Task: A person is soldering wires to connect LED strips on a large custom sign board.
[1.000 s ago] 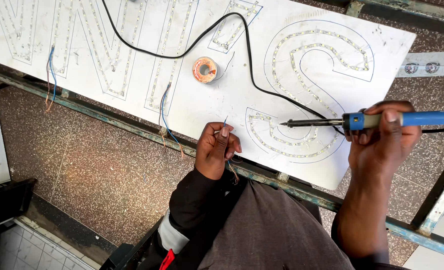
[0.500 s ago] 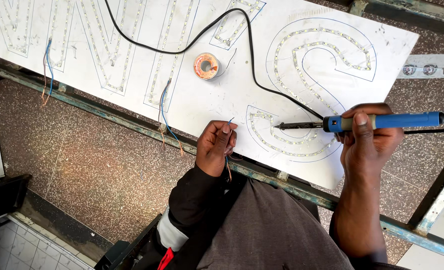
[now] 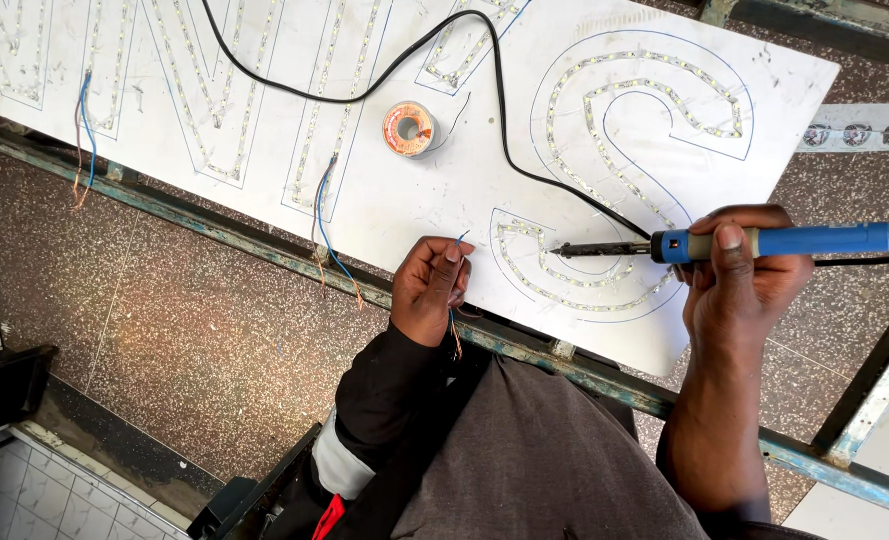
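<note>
Right hand (image 3: pixel 744 290) grip clamped on soldering iron (image 3: pixel 764 243); left hand (image 3: pixel 426 290) pinches blue wire (image 3: pixel 456 262). LED strips (image 3: pixel 624 100) already laid, this wire looks not yet joined.

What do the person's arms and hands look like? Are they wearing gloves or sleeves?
No gloves: both the left hand and the right hand are bare. The left arm wears a black sleeve with a grey band further up. The right forearm is uncovered.
</note>
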